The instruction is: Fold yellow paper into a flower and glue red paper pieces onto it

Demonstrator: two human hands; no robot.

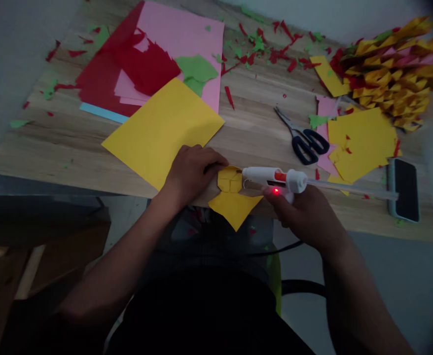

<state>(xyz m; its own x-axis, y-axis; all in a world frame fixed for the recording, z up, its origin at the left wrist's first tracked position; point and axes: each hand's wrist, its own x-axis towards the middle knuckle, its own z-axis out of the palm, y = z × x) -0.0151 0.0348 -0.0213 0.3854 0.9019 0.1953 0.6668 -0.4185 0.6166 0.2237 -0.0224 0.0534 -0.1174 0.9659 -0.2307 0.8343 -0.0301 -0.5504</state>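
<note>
Wooden table (253, 133) under dim light, strewn with red and green paper scraps, sheets of pink, red and yellow paper at the far left, scissors (305, 140) right of centre, a heap of folded yellow pieces (394, 69) at the far right and a phone (405, 190) near the right edge.

Head view: the left hand (190, 172) lies flat at the near edge, fingers curled down and pressing a small folded yellow paper piece (230, 180), whose pointed lower part hangs over the table edge. The right hand (305, 217) is closed around the grip of a white glue gun (275, 177) with a red light on. The gun's long axis runs left to right, its nozzle pointing left and touching or just beside the folded piece's right side. The left hand's fingertips sit just left of the piece; the large yellow sheet (161, 128) lies behind that hand
</note>
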